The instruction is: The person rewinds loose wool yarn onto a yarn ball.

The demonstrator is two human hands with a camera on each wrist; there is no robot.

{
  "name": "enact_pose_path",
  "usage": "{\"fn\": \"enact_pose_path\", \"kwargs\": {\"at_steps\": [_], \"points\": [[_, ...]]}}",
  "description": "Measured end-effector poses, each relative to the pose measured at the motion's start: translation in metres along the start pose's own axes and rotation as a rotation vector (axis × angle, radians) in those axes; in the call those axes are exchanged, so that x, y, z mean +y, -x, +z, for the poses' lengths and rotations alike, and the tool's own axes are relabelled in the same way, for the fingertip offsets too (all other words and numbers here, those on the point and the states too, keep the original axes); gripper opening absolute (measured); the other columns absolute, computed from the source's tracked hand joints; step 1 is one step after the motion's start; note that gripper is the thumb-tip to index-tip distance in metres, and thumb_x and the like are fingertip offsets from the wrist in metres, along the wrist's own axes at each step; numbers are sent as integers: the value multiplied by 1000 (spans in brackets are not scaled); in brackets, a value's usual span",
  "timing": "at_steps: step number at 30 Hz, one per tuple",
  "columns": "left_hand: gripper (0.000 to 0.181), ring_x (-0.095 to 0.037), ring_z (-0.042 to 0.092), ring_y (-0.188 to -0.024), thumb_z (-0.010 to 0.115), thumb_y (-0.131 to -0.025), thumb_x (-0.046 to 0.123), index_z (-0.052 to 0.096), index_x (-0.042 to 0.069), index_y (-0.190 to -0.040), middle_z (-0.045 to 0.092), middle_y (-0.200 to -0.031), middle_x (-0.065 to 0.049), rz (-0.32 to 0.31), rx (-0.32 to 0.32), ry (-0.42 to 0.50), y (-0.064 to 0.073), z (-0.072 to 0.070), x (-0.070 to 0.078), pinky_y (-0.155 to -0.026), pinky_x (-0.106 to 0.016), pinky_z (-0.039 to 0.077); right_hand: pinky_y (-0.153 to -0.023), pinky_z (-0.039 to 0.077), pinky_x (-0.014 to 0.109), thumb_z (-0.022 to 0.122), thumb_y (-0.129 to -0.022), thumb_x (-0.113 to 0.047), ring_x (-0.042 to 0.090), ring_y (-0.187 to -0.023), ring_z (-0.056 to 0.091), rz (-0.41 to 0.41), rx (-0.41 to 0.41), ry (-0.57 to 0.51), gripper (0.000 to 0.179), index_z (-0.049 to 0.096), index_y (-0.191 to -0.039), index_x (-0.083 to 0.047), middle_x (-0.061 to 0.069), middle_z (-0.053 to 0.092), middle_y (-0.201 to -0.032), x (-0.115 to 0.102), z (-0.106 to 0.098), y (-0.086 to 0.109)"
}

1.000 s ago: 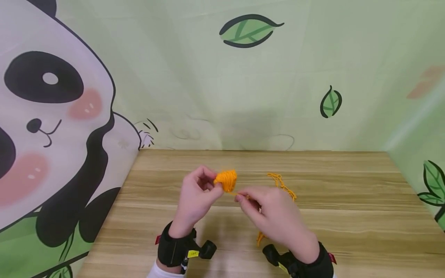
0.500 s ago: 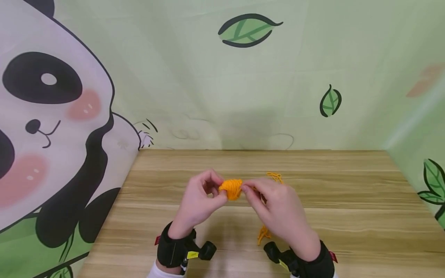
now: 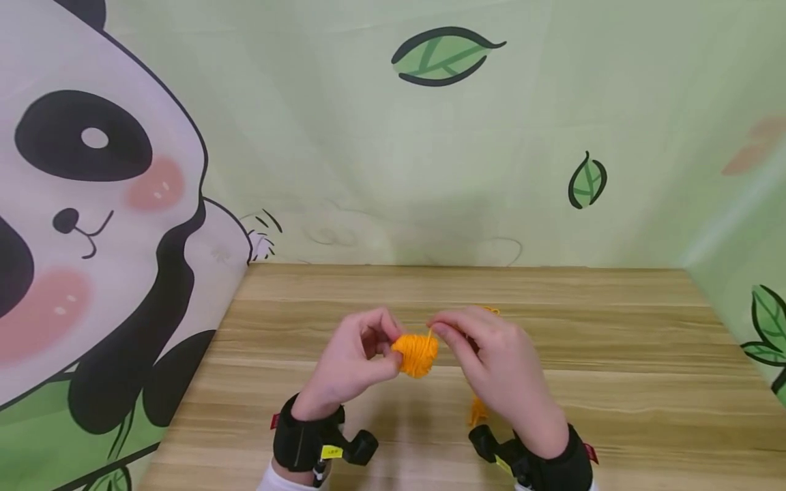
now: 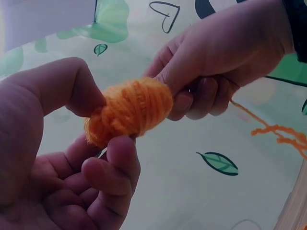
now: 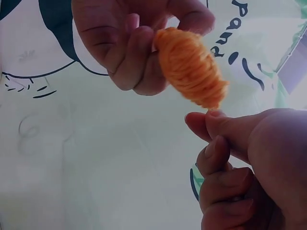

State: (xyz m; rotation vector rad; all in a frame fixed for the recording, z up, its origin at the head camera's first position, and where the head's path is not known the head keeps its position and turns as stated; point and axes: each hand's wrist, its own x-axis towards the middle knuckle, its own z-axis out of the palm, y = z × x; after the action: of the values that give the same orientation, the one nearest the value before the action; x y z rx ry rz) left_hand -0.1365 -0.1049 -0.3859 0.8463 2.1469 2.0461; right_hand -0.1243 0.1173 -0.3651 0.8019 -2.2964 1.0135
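Observation:
A small ball of orange yarn (image 3: pixel 417 356), wound in close turns, is held above the table. My left hand (image 3: pixel 356 358) pinches its left end between thumb and fingers. At its upper right, my right hand (image 3: pixel 491 361) pinches the yarn strand (image 3: pixel 430 333) that runs off the ball. In the left wrist view the wound yarn (image 4: pixel 136 109) lies between the two hands, and a loose tail (image 4: pixel 249 112) trails from the right hand's curled fingers. The right wrist view has the right thumb and forefinger close at the ball's tip (image 5: pixel 218 103).
Loose orange yarn (image 3: pixel 479 411) lies on the wooden table (image 3: pixel 614 409) below and behind the right hand. A backdrop (image 3: pixel 344 136) printed with a panda and leaves rises at the table's far edge. Each wrist carries a black strap (image 3: pixel 303 436) with a camera.
The yarn ball and left hand have shifted slightly right and toward me. My right hand has gone from below the ball's right side to its upper right, bringing the strand round.

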Motion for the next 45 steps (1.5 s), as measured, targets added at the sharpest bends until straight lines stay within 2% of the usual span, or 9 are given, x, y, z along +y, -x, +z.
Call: {"fn": "enact_pose_path", "kwargs": {"at_steps": [6,15,19,24,31,34,36,41,45], "points": [[12,-22,52,-64,62,-76,-4,58,3,-84,60,-86,-13,-3,-94,85,1,1,2,-57,-17,49,-52,51,27,65,-97,-21,3,-68,54,14,-36,-9,11,74,-103,-18,-7,70,-94,2,3,1],[11,-18,57,-66,58,-78,-9,51,-3,-84,65,-90,-10,54,-87,256,2,-1,3,-58,-17,52,-60,55,27,63,-98,-23,4,-72,57,52,-91,20,14,74,-105,-17,-7,70,-98,2,11,-1],[10,-16,55,-65,56,-79,-8,49,-6,-85,64,-91,-6,92,-48,313,2,-1,1,-56,-16,51,-65,55,27,64,-96,-17,5,-74,57,78,-136,35,13,73,-106,-15,-4,71,-99,2,15,-2],[9,-18,56,-68,55,-82,-6,49,-2,-87,65,-93,-6,106,50,314,1,-1,0,-58,-17,52,-51,46,24,63,-96,-15,6,-58,46,64,-176,40,10,71,-100,-18,-10,63,-80,1,19,-2],[15,-21,53,-70,55,-80,-12,52,-1,-90,61,-94,-11,35,290,242,-3,9,-2,-61,-18,51,-46,31,22,60,-100,-25,6,-49,35,79,-251,70,14,62,-86,-25,-11,40,-59,-5,25,1],[19,-20,54,-72,58,-79,-14,53,-3,-94,60,-95,-13,13,412,197,-6,16,-5,-65,-19,52,-48,34,22,58,-101,-28,4,-51,39,69,-307,92,14,62,-88,-26,-13,43,-61,-11,28,3],[25,-21,55,-74,60,-78,-14,54,-4,-101,59,-94,-13,-3,457,190,-9,20,-6,-68,-20,52,-49,37,22,56,-102,-28,4,-53,42,53,-341,108,15,62,-88,-25,-13,47,-62,-14,30,4],[41,-25,58,-77,57,-79,-12,62,-3,-118,64,-97,-15,-56,403,199,-12,22,-8,-70,-21,55,-50,42,22,57,-101,-24,3,-56,47,35,-358,117,14,64,-89,-24,-16,55,-69,-19,28,5],[33,-24,60,-75,56,-83,-9,67,-5,-114,69,-103,-16,-91,371,227,-12,20,-9,-64,-22,55,-52,44,23,58,-99,-21,2,-58,47,49,-354,125,15,64,-87,-25,-17,56,-71,-19,25,6]]}}
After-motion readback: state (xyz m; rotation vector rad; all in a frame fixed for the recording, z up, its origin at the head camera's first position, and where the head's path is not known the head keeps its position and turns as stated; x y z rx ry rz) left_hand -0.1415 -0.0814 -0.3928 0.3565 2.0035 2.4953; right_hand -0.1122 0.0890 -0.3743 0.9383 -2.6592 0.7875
